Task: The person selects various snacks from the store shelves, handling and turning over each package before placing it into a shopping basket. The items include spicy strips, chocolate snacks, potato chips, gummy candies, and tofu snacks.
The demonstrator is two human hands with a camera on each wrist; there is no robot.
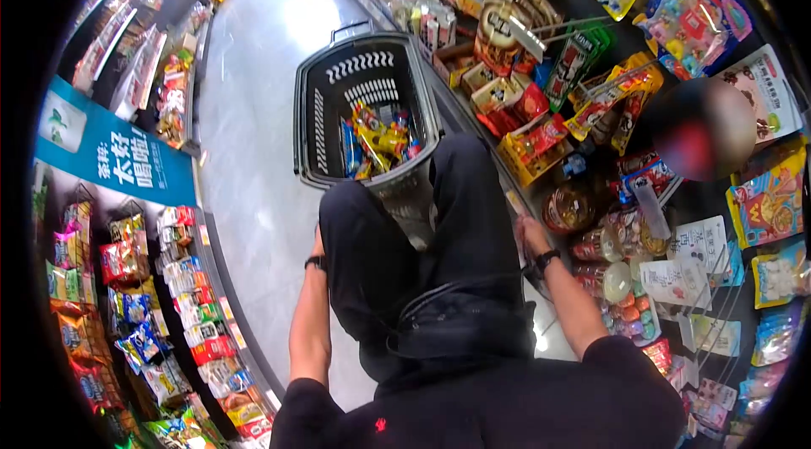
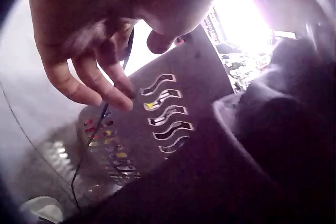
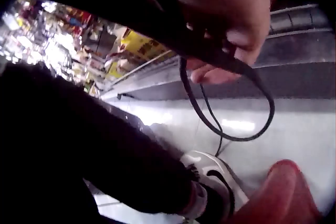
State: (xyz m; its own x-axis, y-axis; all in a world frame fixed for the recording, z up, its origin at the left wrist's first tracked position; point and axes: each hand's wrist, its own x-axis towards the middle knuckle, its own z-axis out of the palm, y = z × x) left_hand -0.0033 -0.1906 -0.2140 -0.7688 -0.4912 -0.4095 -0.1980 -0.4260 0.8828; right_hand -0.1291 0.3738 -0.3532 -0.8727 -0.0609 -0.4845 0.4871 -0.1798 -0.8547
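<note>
1. My left grip (image 2: 89, 24) is loose and holds nothing; its fingers bend softly, pointing down.
2. The black basket (image 1: 306, 124) lies ahead of my left grip and slightly to its right, beyond my knees. Its side is just beside those fingertips; I cannot tell whether they touch.
3. The basket's long axis runs roughly forward, away from me, with its near end toward my knees.
4. My right grip (image 3: 226, 19) is farther off, out past my right knee, near the shelf edge (image 1: 463, 111); from there the basket lies forward and to the left. A dark cord (image 3: 272, 111) loops by its bent fingers, and I cannot tell whether they hold anything.
5. So I judge the left the nearer side for reaching the basket.
</note>
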